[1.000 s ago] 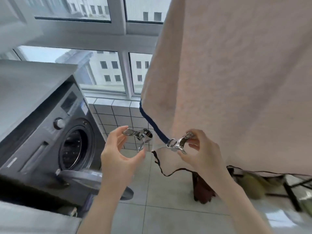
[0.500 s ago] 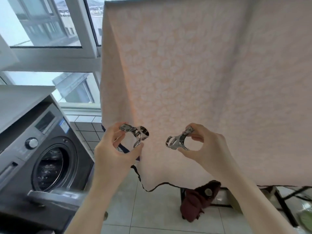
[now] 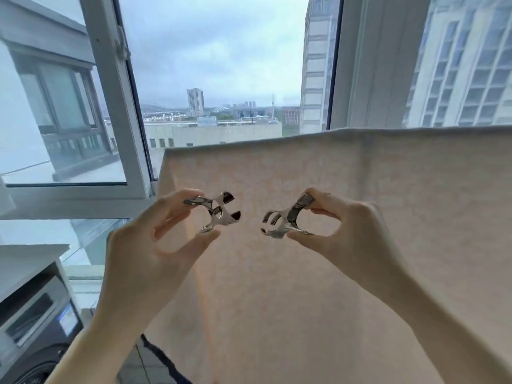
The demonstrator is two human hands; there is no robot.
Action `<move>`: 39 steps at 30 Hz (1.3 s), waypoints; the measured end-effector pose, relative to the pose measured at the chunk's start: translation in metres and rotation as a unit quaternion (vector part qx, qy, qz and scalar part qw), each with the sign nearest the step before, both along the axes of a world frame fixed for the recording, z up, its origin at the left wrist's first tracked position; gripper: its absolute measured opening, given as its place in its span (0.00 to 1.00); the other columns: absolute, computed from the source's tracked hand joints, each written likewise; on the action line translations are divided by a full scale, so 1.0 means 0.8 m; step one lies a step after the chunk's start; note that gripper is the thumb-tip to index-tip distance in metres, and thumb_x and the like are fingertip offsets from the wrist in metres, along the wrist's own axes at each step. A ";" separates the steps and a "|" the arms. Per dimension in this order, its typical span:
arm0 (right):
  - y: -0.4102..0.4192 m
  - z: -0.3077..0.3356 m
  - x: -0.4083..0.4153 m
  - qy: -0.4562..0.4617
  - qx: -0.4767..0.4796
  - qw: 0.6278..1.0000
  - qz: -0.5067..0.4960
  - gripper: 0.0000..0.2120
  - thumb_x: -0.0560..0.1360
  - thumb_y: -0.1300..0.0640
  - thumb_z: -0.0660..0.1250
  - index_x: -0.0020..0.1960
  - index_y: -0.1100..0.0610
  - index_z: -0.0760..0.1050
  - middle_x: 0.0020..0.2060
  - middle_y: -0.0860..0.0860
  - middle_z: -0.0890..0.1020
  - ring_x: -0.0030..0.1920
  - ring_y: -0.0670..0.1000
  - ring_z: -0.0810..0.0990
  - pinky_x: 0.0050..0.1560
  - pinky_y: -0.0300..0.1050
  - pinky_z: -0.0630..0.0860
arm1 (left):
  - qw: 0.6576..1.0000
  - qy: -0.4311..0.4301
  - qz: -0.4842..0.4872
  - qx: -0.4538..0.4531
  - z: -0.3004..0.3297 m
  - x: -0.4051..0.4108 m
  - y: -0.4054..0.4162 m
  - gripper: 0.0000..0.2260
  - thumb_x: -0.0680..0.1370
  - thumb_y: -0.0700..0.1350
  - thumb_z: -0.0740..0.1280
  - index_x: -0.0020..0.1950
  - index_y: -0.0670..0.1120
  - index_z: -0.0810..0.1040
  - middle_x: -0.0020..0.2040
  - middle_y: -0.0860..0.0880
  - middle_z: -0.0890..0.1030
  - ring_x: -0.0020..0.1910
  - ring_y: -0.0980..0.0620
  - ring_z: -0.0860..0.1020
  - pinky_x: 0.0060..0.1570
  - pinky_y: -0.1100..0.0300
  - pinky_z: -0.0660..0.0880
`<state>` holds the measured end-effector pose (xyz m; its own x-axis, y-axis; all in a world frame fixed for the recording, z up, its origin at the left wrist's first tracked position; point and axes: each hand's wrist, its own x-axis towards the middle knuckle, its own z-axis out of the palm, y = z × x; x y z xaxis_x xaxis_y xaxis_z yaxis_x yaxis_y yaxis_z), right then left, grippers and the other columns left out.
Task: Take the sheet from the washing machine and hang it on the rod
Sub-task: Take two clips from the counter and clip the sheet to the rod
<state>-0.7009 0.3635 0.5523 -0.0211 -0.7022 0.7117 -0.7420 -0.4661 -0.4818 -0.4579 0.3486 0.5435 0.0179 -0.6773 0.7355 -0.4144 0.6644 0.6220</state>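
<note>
A pale pink sheet (image 3: 346, 273) hangs folded over a rod hidden beneath its top fold, filling the right and centre of the view. A dark blue trim (image 3: 163, 361) runs along its lower left edge. My left hand (image 3: 144, 259) pinches a metal clip (image 3: 219, 214) between thumb and fingers, its jaws apart. A second metal clip (image 3: 285, 220) is pinched in my right hand (image 3: 340, 234), jaws also apart. Both clips are held in front of the sheet, below its top fold, and point toward each other.
A grey washing machine (image 3: 33, 328) stands at the lower left under a white countertop (image 3: 25, 261). An open window sash (image 3: 110, 106) swings out at the left. Behind the sheet are window frames (image 3: 368, 62) and tall buildings outside.
My view has tilted upward from the floor and washer to the sheet's top fold and the windows. Both hands have risen with the clips and still hold them.
</note>
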 end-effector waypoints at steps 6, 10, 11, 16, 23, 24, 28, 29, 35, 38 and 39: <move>-0.036 0.054 -0.006 0.033 -0.037 0.999 -0.014 0.22 0.59 0.42 0.75 0.51 0.48 0.80 0.44 0.42 0.85 0.47 0.38 0.82 0.53 0.36 0.76 | 0.996 -0.014 -0.015 -0.088 0.075 0.004 -0.058 0.22 0.63 0.47 0.78 0.56 0.57 0.81 0.52 0.67 0.81 0.50 0.63 0.81 0.57 0.67 0.75; -0.050 0.063 -0.010 0.049 -0.048 0.998 -0.012 0.22 0.59 0.42 0.73 0.50 0.49 0.80 0.44 0.42 0.85 0.45 0.38 0.82 0.51 0.33 0.75 | 0.995 -0.040 -0.028 -0.086 0.112 -0.004 -0.088 0.23 0.61 0.51 0.77 0.56 0.58 0.80 0.50 0.66 0.82 0.50 0.66 0.81 0.54 0.71 0.74; -0.053 0.063 -0.012 0.052 -0.048 0.997 -0.011 0.22 0.59 0.42 0.73 0.50 0.49 0.80 0.44 0.42 0.85 0.45 0.39 0.82 0.51 0.33 0.76 | 0.996 -0.049 -0.023 -0.073 0.119 -0.006 -0.096 0.25 0.60 0.54 0.77 0.56 0.59 0.80 0.49 0.64 0.83 0.50 0.66 0.80 0.54 0.72 0.74; -0.064 0.061 -0.025 0.080 -0.031 0.996 -0.002 0.23 0.60 0.44 0.75 0.53 0.50 0.80 0.45 0.39 0.83 0.46 0.39 0.81 0.52 0.36 0.78 | 0.995 -0.090 -0.014 -0.033 0.142 -0.010 -0.127 0.25 0.58 0.56 0.77 0.55 0.55 0.82 0.48 0.59 0.84 0.48 0.62 0.82 0.55 0.61 0.78; -0.072 0.062 -0.040 0.083 -0.024 0.996 0.019 0.24 0.60 0.43 0.76 0.54 0.48 0.78 0.47 0.38 0.83 0.49 0.38 0.81 0.54 0.39 0.78 | 0.987 -0.155 0.019 -0.025 0.172 -0.002 -0.136 0.16 0.63 0.47 0.79 0.48 0.56 0.82 0.42 0.59 0.85 0.44 0.62 0.83 0.50 0.66 0.78; -0.073 0.061 -0.041 0.085 -0.019 0.996 0.021 0.25 0.60 0.43 0.75 0.55 0.48 0.78 0.47 0.39 0.83 0.49 0.38 0.81 0.54 0.40 0.79 | 0.985 -0.168 0.024 -0.022 0.176 -0.003 -0.137 0.16 0.63 0.47 0.80 0.49 0.55 0.83 0.42 0.58 0.85 0.44 0.61 0.83 0.50 0.64 0.79; -0.082 0.063 -0.040 0.095 -0.017 0.995 0.027 0.27 0.61 0.41 0.75 0.57 0.49 0.77 0.49 0.41 0.84 0.50 0.40 0.81 0.53 0.43 0.79 | 0.976 -0.216 0.034 -0.015 0.191 -0.011 -0.149 0.18 0.63 0.47 0.79 0.52 0.50 0.83 0.45 0.54 0.85 0.42 0.61 0.83 0.50 0.60 0.78; -0.083 0.064 -0.039 0.096 -0.020 0.995 0.027 0.27 0.60 0.41 0.75 0.57 0.49 0.77 0.48 0.41 0.84 0.50 0.40 0.81 0.53 0.43 0.79 | 0.975 -0.219 0.028 -0.013 0.195 -0.014 -0.153 0.19 0.63 0.48 0.79 0.53 0.51 0.83 0.46 0.55 0.85 0.42 0.61 0.83 0.50 0.60 0.78; -0.084 0.063 -0.032 0.095 -0.023 0.995 0.033 0.26 0.59 0.43 0.76 0.55 0.51 0.78 0.46 0.43 0.84 0.47 0.41 0.81 0.51 0.40 0.79 | 0.968 -0.249 -0.020 0.021 0.212 -0.032 -0.172 0.23 0.62 0.50 0.79 0.56 0.51 0.82 0.53 0.53 0.84 0.45 0.60 0.83 0.51 0.64 0.76; -0.086 0.062 -0.031 0.088 -0.016 0.995 0.042 0.28 0.59 0.40 0.74 0.55 0.51 0.78 0.47 0.43 0.84 0.47 0.39 0.81 0.52 0.36 0.78 | 0.965 -0.252 -0.043 0.059 0.229 -0.033 -0.181 0.26 0.59 0.53 0.77 0.56 0.50 0.82 0.52 0.53 0.84 0.47 0.58 0.83 0.52 0.63 0.77; -0.087 0.062 -0.031 0.086 -0.014 0.995 0.046 0.28 0.59 0.40 0.74 0.55 0.51 0.78 0.47 0.42 0.84 0.47 0.38 0.80 0.52 0.34 0.77 | 0.964 -0.252 -0.052 0.072 0.234 -0.034 -0.185 0.25 0.60 0.52 0.77 0.56 0.49 0.82 0.52 0.53 0.84 0.47 0.58 0.83 0.48 0.67 0.77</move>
<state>-0.7256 0.2941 0.6016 0.1660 -0.6753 0.7186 -0.7665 -0.5469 -0.3369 -0.4848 0.2006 0.7307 -0.3900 -0.7519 0.5315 -0.6236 0.6404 0.4484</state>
